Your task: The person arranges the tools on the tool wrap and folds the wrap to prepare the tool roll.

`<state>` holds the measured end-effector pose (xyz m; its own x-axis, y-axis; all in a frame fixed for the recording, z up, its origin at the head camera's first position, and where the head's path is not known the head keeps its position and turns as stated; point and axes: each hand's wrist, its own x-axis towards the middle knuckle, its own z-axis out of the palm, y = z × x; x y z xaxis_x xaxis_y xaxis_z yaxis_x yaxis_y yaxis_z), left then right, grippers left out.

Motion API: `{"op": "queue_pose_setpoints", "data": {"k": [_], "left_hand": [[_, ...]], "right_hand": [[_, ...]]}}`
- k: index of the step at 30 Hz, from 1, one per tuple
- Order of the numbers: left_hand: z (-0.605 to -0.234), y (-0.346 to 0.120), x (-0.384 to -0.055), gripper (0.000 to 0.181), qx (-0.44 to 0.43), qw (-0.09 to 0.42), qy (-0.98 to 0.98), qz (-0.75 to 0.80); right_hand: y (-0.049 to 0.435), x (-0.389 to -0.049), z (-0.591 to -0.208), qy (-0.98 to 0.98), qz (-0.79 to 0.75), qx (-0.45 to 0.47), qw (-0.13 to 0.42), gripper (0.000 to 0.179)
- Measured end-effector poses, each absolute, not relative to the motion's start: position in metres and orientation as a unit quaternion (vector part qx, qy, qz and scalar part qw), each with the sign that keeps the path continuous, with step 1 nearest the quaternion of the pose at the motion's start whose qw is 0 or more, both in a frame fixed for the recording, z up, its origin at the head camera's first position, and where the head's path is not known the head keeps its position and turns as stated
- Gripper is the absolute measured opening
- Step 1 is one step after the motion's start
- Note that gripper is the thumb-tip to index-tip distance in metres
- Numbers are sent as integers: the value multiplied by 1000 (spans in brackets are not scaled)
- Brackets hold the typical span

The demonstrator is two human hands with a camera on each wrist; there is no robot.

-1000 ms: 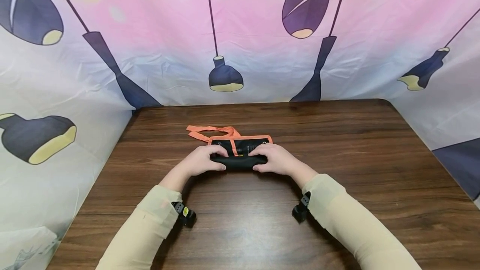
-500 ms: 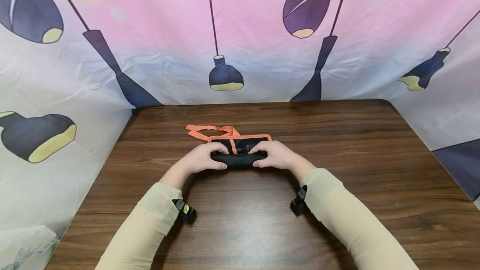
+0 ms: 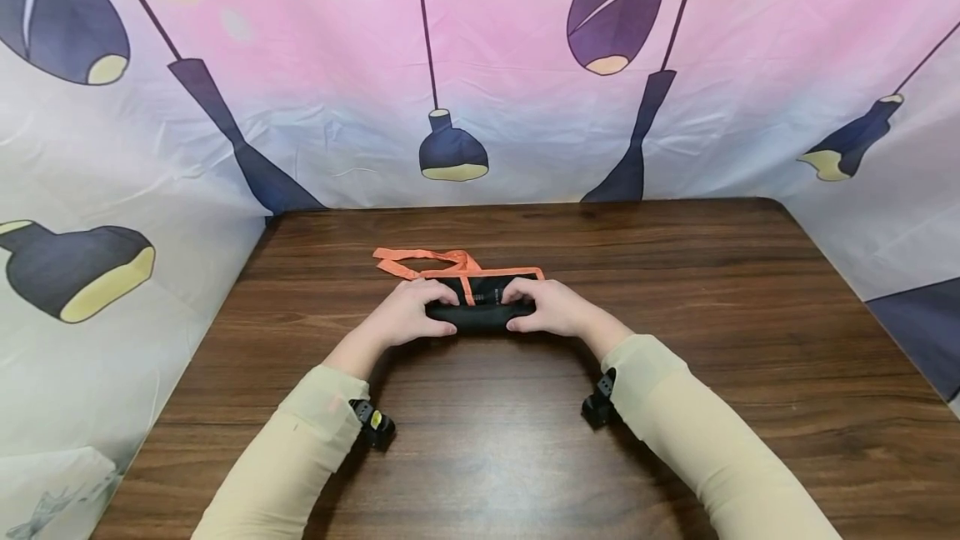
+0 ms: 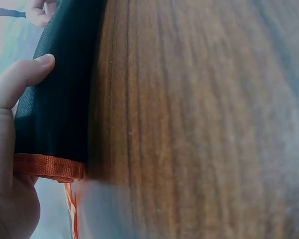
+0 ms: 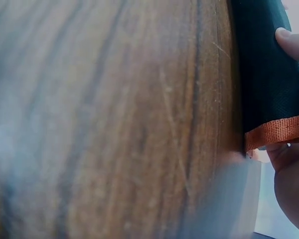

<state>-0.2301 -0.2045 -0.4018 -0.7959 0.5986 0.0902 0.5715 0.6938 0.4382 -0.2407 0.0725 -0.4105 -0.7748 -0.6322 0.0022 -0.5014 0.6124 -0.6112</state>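
A black fabric tool roll with orange edging lies partly rolled up in the middle of the table, in the head view. My left hand grips the rolled part at its left end, thumb on the near side and fingers over the far side. At the right end my right hand holds it in the same way. Beyond the roll a flat strip with an orange band shows. Orange tie straps trail to the far left. Orange trim edges the roll's end in the left wrist view. Whatever is rolled inside is hidden.
The brown wood-grain table extends around the roll on all sides. Behind its far edge hangs a cloth backdrop printed with lamps. Each wrist carries a small black camera on its cuff.
Both hands have shifted slightly away from me with the rolled part. The flat strip beyond it has become narrower, and a small yellow patch beside the roll is now covered.
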Motion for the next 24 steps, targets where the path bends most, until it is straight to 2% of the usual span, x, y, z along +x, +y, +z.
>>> {"op": "queue_pose_setpoints", "data": {"k": [6, 14, 24], "left_hand": [[-400, -205, -232, 33, 315, 35, 918, 239], [-397, -204, -234, 32, 285, 60, 922, 256], [-397, -204, -233, 32, 310, 13, 924, 223]], "right_hand": [[71, -241, -407, 886, -315, -320, 115, 32], [68, -244, -406, 888, -295, -346, 67, 30], [66, -244, -404, 903, -271, -328, 63, 30]]}}
